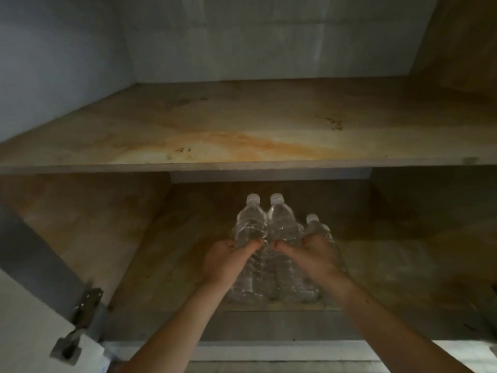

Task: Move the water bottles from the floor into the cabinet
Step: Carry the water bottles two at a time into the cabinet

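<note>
The left hand (228, 258) clasps the leftmost water bottle (251, 224); the right hand (314, 255) grips the middle bottle (281, 222) and the right bottle (316, 224). All three stand touching on the cabinet's lower shelf (403, 265), near its front. Likely the setting-down step; next calls for letting go gently without tipping them

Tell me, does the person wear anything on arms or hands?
Nothing shows. The left hand and right hand are bare: no gloves, rings or watch. The left forearm and right forearm are uncovered to the picture's lower edge, no sleeve in view.
</note>
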A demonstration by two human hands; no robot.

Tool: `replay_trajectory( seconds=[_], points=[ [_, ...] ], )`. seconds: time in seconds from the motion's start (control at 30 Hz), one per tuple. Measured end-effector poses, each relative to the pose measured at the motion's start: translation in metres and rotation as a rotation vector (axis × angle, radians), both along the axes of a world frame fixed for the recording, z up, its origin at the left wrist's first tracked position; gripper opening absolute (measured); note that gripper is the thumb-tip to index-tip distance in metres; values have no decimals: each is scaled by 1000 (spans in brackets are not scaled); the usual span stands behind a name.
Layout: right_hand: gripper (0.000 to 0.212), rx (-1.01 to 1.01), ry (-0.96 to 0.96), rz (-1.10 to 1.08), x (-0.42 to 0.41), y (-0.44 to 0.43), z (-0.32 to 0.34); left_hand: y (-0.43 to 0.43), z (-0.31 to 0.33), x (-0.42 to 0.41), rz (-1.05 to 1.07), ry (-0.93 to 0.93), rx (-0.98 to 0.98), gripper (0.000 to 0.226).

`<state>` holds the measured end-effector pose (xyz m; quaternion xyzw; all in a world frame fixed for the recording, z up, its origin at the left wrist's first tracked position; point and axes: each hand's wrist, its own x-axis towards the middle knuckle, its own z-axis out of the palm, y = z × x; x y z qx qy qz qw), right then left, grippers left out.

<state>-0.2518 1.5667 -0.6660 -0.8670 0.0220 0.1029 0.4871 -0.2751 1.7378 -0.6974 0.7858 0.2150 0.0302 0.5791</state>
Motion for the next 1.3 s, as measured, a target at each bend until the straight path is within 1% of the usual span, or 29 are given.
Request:
replay_trajectory(
  seconds=[0.1, 0.23, 0.3, 0.4, 0.43, 0.5, 0.53, 0.67, 0.8, 0.87, 0.97, 1.03, 1.1, 1.13, 1.2, 1.3],
  points=[
    [36, -36, -2, -22, 4, 2, -5, 0, -2, 2, -5, -15, 65, 33],
    [30, -49, -29, -15, 12, 2, -9, 1, -6, 0, -40, -108, 147, 24],
    [31, -64, -33, -2, 15, 2, -15, 5, -12, -4, -87, -150, 141, 18],
    [20, -16, -53, 6, 16, -2, -23, 20, -28, -11, -129, -133, 73, 8],
    [17, 6, -70, 19, 15, -3, -26, 27, -37, -11, -124, -127, 78, 17],
    [15, 56, -103, 48, 10, -5, -29, 39, -48, -13, -139, -108, 180, 44],
    [15, 76, -113, 59, 7, -6, -30, 42, -48, -14, -141, -95, 214, 51],
    [18, 108, -111, 43, 4, -6, -32, 46, -46, -18, -149, -66, 247, 55],
    [20, 112, -144, -26, 2, -1, -37, 45, -48, -20, -124, -64, 266, 66],
    [20, 104, -138, -53, 3, -1, -38, 45, -49, -20, -117, -76, 335, 69],
    [21, 61, -156, -62, 5, -1, -37, 46, -53, -16, -138, -58, 533, 73],
    [27, 48, -164, -40, 6, -1, -39, 45, -53, -16, -147, -38, 612, 70],
    [37, 80, -135, 5, 8, -3, -41, 45, -52, -19, -165, -36, 591, 61],
    [44, 103, -121, 36, 7, -5, -42, 46, -53, -21, -182, -49, 581, 60],
    [60, 130, -116, 121, 3, -11, -45, 50, -55, -28, -242, -71, 610, 70],
    [85, 120, -144, 210, -5, -17, -50, 52, -58, -38, -357, -102, 732, 92]
  ],
)
